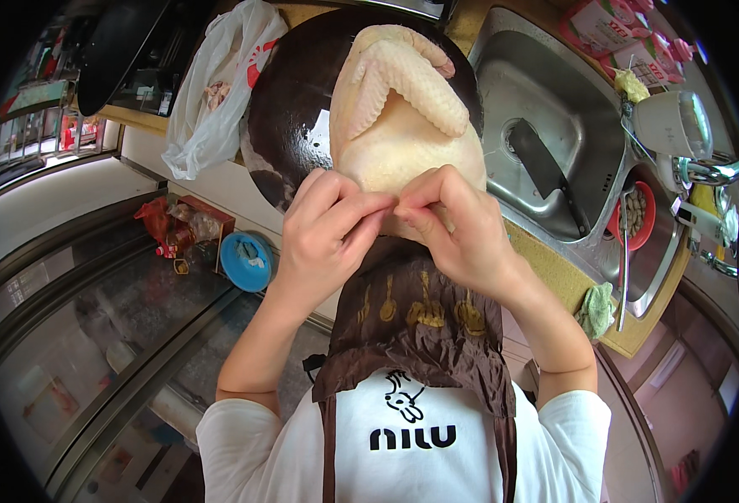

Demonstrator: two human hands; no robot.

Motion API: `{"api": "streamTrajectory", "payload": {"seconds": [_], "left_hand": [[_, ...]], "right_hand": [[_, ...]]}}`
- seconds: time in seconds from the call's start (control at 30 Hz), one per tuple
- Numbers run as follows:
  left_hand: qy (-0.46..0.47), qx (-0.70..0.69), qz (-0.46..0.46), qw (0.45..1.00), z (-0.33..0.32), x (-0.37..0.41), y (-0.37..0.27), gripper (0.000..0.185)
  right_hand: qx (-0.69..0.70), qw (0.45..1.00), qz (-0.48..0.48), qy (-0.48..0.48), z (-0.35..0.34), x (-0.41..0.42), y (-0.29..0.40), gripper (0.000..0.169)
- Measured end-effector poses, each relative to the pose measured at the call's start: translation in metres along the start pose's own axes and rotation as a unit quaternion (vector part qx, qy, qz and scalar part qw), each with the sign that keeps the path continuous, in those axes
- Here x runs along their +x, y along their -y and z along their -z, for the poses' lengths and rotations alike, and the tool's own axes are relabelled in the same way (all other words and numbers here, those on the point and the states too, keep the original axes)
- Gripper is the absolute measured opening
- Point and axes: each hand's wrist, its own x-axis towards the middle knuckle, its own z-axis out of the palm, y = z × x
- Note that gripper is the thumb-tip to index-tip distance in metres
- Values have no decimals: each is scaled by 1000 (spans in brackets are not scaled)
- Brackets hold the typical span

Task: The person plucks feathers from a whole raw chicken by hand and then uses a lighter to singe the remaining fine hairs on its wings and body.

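Observation:
A plucked raw whole chicken (407,144) lies on a wet, dark round board (294,126), its wing folded on top. At the chicken's near end, my left hand (338,220) has thumb and forefinger pinched together on the skin. Beside it, my right hand (451,220) pinches at the same spot, and the fingertips of both hands almost meet. The small bit between the fingers is partly hidden. Below the hands hangs a brown apron (420,314).
Left of the board lies a white plastic bag (218,94) with raw meat pieces. On the right, a steel sink (570,94) holds a cleaver (539,157). Beyond are a red bowl (643,220), a faucet (715,170) and a green cloth (596,311). A blue basin (246,261) stands lower left.

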Motion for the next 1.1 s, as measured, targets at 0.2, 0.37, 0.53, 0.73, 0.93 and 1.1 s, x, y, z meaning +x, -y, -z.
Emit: {"api": "streamTrajectory", "payload": {"seconds": [0.2,0.37,0.53,0.73,0.93,1.1], "left_hand": [[-57,41,-49,996,-4,1,2,16],[7,147,-87,985,3,6,0,18],[54,209,-96,972,10,10,3,21],[40,172,-117,977,9,8,11,19],[-30,96,-87,991,11,6,16,17],[-37,-84,39,995,7,-8,-11,8]], "right_hand": [[76,994,-78,6,10,1,8,9],[89,988,-124,-7,12,-1,8,8],[17,996,-75,-44,9,2,7,10],[-8,996,-69,-49,8,-2,5,10],[-50,996,-62,-51,8,-6,7,12],[-19,999,-30,41,11,-5,19,33]]}}
